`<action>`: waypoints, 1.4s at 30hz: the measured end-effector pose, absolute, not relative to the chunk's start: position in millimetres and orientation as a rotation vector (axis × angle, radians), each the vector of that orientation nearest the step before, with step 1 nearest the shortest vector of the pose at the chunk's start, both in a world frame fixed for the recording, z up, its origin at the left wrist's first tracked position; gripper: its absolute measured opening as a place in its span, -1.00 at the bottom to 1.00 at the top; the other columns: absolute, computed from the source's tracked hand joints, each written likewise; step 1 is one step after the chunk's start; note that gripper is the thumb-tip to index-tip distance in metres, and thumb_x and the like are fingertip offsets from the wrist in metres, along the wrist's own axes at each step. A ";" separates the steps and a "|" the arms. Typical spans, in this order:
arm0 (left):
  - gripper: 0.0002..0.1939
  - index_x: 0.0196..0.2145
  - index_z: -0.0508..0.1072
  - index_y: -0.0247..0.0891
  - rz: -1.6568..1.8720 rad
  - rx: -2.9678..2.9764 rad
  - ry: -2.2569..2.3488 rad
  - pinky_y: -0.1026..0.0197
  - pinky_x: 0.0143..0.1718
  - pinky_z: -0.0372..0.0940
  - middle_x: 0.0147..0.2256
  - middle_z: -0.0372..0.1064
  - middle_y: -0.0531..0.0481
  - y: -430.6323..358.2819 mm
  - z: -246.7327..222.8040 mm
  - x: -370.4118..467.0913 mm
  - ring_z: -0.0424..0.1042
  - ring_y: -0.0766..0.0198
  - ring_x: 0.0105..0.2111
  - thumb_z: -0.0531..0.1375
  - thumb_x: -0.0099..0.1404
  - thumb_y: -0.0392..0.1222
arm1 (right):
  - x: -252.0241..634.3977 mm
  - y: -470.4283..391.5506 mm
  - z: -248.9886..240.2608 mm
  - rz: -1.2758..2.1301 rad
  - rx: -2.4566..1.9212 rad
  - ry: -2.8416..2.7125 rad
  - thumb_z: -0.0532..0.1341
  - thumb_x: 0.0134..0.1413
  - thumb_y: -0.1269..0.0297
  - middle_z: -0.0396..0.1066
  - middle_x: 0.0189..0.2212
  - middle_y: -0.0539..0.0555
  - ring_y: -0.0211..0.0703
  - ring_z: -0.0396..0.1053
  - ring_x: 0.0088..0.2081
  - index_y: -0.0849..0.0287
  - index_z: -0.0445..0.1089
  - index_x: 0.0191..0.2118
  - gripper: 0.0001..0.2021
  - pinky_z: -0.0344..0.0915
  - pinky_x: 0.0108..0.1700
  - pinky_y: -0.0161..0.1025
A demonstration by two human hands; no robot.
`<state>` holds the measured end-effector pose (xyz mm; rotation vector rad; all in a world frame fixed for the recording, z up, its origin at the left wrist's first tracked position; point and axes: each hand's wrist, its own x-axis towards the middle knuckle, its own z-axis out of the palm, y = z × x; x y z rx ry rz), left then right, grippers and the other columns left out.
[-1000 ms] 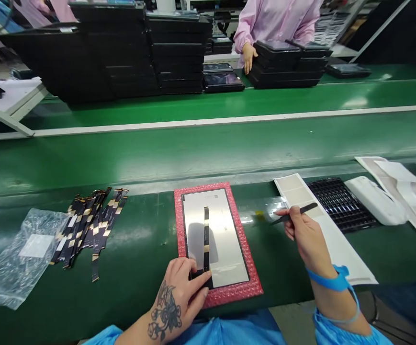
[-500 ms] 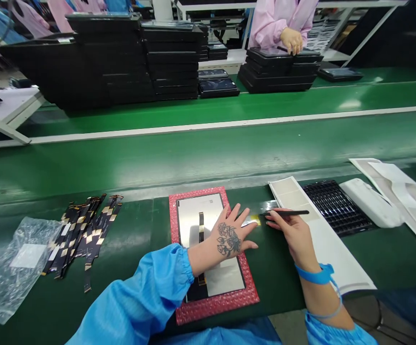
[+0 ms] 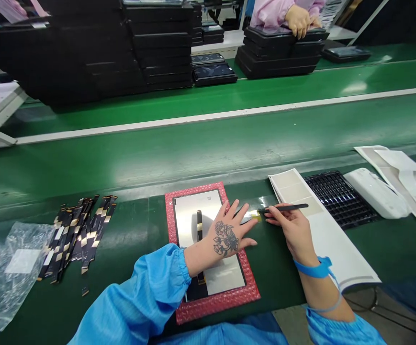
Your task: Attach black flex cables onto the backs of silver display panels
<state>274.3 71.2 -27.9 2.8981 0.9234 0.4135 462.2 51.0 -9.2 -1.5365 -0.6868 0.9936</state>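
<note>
The left hand (image 3: pixel 228 233) is lying flat with its fingers spread, palm down on the upper right part of a silver display panel (image 3: pixel 193 211), gripping nothing; its fingertips are reaching past the panel's right edge toward a small yellow-tabbed clear film strip (image 3: pixel 254 216) on the green bench (image 3: pixel 139 268). The panel is sitting on a red bubble-wrap pad (image 3: pixel 215 302) straight ahead of the person, and 1 black flex cable (image 3: pixel 199 225) is running down its middle, partly hidden under the wrist.

The right hand (image 3: pixel 289 230), at 3 o'clock from the left one, is pinching black tweezers (image 3: pixel 286 208) between thumb and forefinger, the other fingers curled. The tweezer tip is pointing at 9 o'clock and sitting just beside the strip; whether it is touching is too fine to tell. A blue wrist strap (image 3: pixel 313 269) is circling that wrist.

The strip looks feather-light, limp and probably sticky, so the yellow tab seems the right place to grip it, with the tweezers rather than bare fingers. The panel looks thin, stiff and fragile; flat pressure and edge holds would suit it.

At 9 o'clock a pile of flex cables (image 3: pixel 76 235) is lying beside a clear plastic bag (image 3: pixel 10 273). At 3 o'clock are a white liner sheet (image 3: pixel 322 230) and a black ribbed tray (image 3: pixel 340 199). At 12 o'clock, across the conveyor, another person's hand (image 3: pixel 298 20) is resting on stacked black trays (image 3: pixel 279 52).
</note>
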 end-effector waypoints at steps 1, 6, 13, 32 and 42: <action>-0.43 0.12 0.31 -0.10 0.404 2.895 0.923 -0.20 0.17 -0.04 0.20 0.08 -0.18 70.9 -27.9 274.0 0.05 -0.18 0.20 0.01 0.30 0.27 | 461.7 51.2 -8.7 0.990 -1.532 -0.683 0.53 -0.53 -0.12 0.41 -0.49 0.08 -0.12 0.44 -0.45 0.24 0.37 -0.39 -0.37 0.45 -0.50 -0.39; -0.40 0.13 0.31 -0.11 0.423 2.861 0.926 -0.24 0.18 -0.07 0.21 0.07 -0.20 71.1 -25.7 274.6 0.03 -0.20 0.21 0.04 0.28 0.28 | 458.3 47.4 2.8 0.957 -1.456 -0.599 0.56 -0.56 -0.03 0.40 -0.50 0.05 -0.20 0.40 -0.50 0.24 0.38 -0.40 -0.41 0.42 -0.53 -0.43; -0.43 0.23 0.15 -0.18 0.387 2.771 0.842 -0.20 0.15 0.03 0.27 -0.12 -0.34 69.2 0.1 250.2 -0.07 -0.12 0.26 0.08 0.35 0.09 | 447.2 21.1 17.2 0.870 -1.406 -0.419 0.59 -0.62 0.06 0.42 -0.48 0.02 -0.26 0.38 -0.54 0.21 0.35 -0.39 -0.39 0.36 -0.61 -0.51; -0.59 0.15 0.21 -0.31 0.746 2.349 1.330 -0.11 0.15 0.16 0.18 0.13 -0.20 -62.2 -25.4 141.9 0.02 0.05 0.23 0.02 0.36 -0.27 | 328.1 -63.0 -1.8 1.413 -1.487 -0.567 0.49 -0.32 -0.08 0.44 -0.48 0.11 0.02 0.46 -0.45 0.19 0.25 -0.34 -0.44 0.41 -0.56 -0.30; -0.59 0.15 0.21 -0.31 0.743 2.354 1.319 -0.10 0.15 0.16 0.18 0.12 -0.20 -63.0 -24.7 140.5 0.01 0.05 0.23 0.02 0.36 -0.28 | 324.0 -61.5 -0.9 1.429 -1.556 -0.557 0.48 -0.38 -0.12 0.44 -0.49 0.15 -0.01 0.45 -0.49 0.21 0.27 -0.37 -0.41 0.37 -0.60 -0.32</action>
